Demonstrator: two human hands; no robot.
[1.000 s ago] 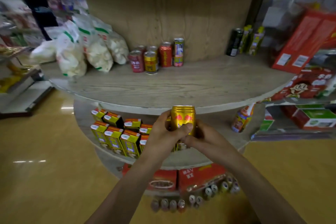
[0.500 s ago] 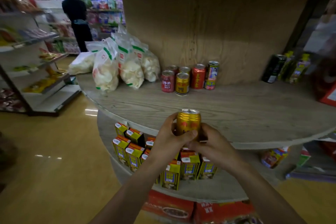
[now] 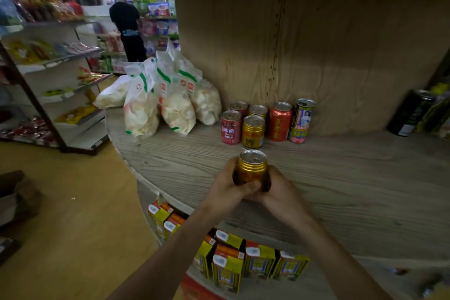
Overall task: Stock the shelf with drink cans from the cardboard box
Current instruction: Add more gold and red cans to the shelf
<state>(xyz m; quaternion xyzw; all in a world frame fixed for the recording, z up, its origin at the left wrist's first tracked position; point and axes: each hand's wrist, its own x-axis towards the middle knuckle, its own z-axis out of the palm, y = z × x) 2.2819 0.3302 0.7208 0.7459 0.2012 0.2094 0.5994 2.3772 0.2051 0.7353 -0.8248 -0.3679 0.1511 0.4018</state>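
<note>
The gold can (image 3: pixel 252 171), gripped between the left hand (image 3: pixel 225 189) and the right hand (image 3: pixel 280 193), is now raised from below the shelf (image 3: pixel 353 178) edge and held over its boards, nearer the standing cans (image 3: pixel 253 133).

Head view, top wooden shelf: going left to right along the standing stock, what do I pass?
Bags of white snacks → red milk can → gold can → plain red can → tall can with a portrait label → black can. The held gold can overlaps the shelf's gold one, so it is left out.
</note>
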